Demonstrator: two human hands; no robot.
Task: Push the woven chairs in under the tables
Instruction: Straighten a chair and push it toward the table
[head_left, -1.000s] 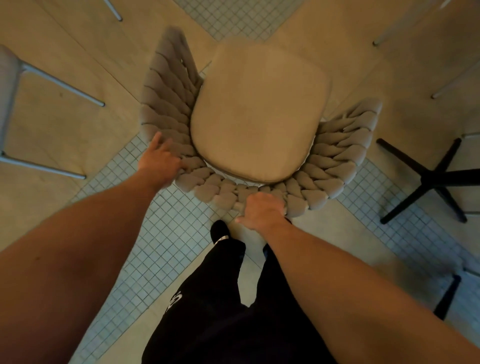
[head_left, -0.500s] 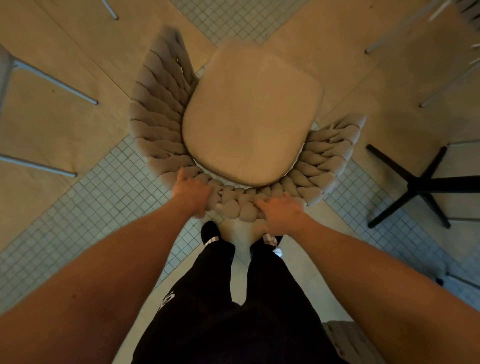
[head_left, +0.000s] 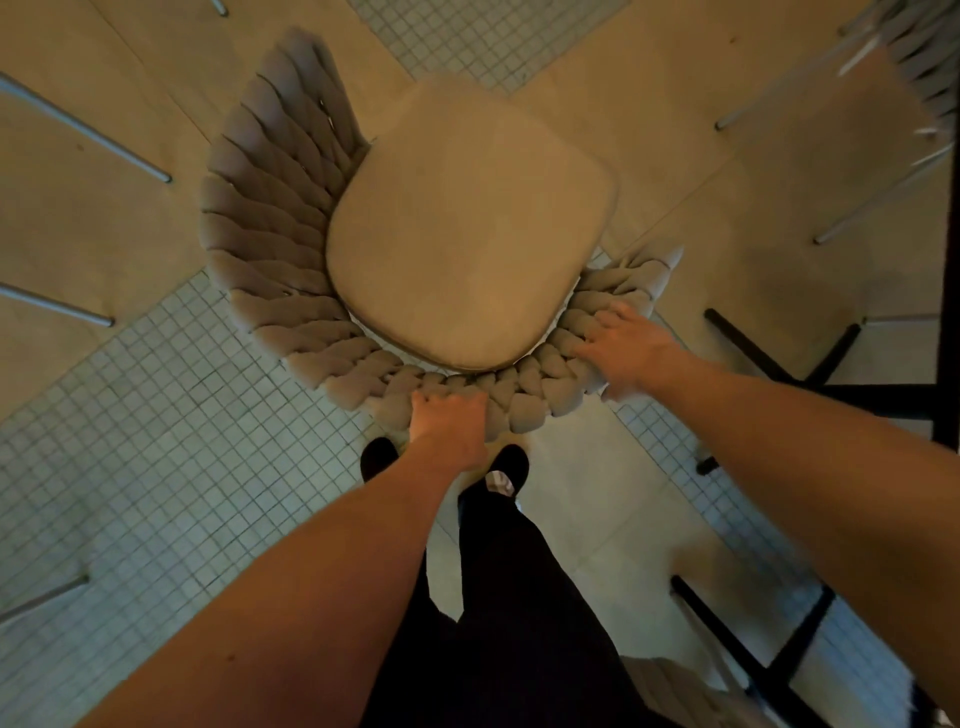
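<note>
Nearest are dark trousers and two black shoes on a strip of plain floor between patches of small grey tile. Just ahead of the toes the left hand grips the middle of the chair's woven back, fingers curled over the top braid. The right hand lies further round on the right arm of the weave, fingers spread and only slightly bent — pressing flat, not wrapped round anything.

The chair stands out in the open floor, its cushion fully in view from above and its front pointing away from the person. No tabletop shows over it, so it is not yet under a table. A black table base sits to the right, near the right forearm, and a second black base lies lower right. Thin metal legs of other chairs flank the left, and another woven chair blurs into the top right corner.

The risks, as I judge them: the hands are set off-centre to the right, so an uneven push could swing the chair rather than drive it straight — into the metal legs on the left or the black base on the right. A leg could also catch on a tile joint and tip the chair. The shoes stand close behind it, so a step could kick a rear leg.
</note>
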